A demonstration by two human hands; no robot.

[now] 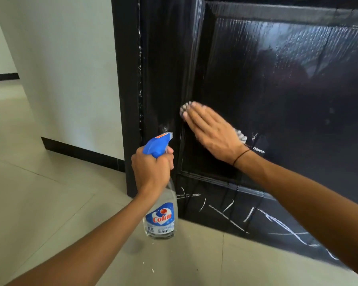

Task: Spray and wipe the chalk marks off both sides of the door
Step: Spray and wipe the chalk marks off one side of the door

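The left grip [152,168] is a fist curled tight round the neck of a spray bottle [160,213], forefinger hooked at the trigger under the blue plastic spray head [157,146], whose nozzle points at the door just beyond it. The bottle is clear, smooth plastic, hanging upright below the fist, with a blue and white label reading "Colin"; its base hangs above the pale floor tiles [50,203], which carry a few white crumbs near the bottle. The left forearm rises from the lower left, the wrist straight. Further on, the right grip [212,131] lies flat with fingers straight and close together, palm pressing a cloth [184,107] against the door [277,79]; the cloth is pale and looks checked, showing only past the fingertips and again beside the wrist. A thin dark band [241,156] circles that wrist, and the right arm reaches in from the lower right. The door is glossy black with a raised frame round a sunken panel, its surface streaked wet and shining. White chalk marks [227,215], crossed strokes and lines, remain on the bottom rail, below and to the right of both hands. Left of the door stand the black frame [128,100], a white wall [70,69] and black skirting [81,153].
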